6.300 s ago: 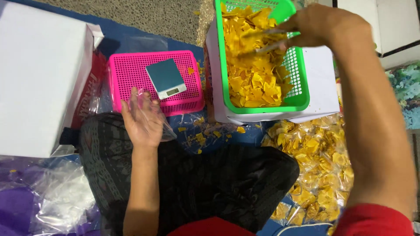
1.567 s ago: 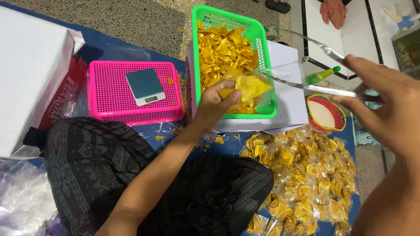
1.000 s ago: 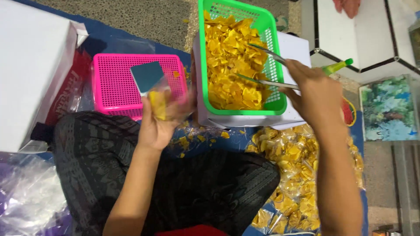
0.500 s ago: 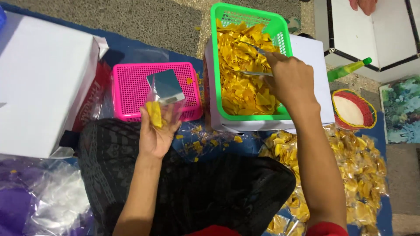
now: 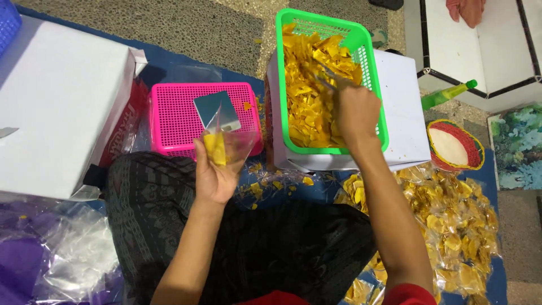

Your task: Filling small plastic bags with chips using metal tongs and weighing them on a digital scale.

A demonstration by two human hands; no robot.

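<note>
Gripping metal tongs (image 5: 324, 76) inside the green basket (image 5: 372, 85) of yellow chips (image 5: 307, 107), the right hand (image 5: 355, 110) digs while the left hand (image 5: 217, 169) clutches a clear, partly filled bag (image 5: 223, 141).

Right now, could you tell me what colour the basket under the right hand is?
Bright green, seen clearly in the head view: the basket holds yellow chips.

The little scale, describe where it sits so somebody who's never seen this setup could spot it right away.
Start at the green basket of yellow chips, up on a white box. Left of it lies a flat pink basket. The scale sits on that pink mesh, just above the left hand holding a clear bag: a small grey square, the only smooth, dull thing there.
</note>
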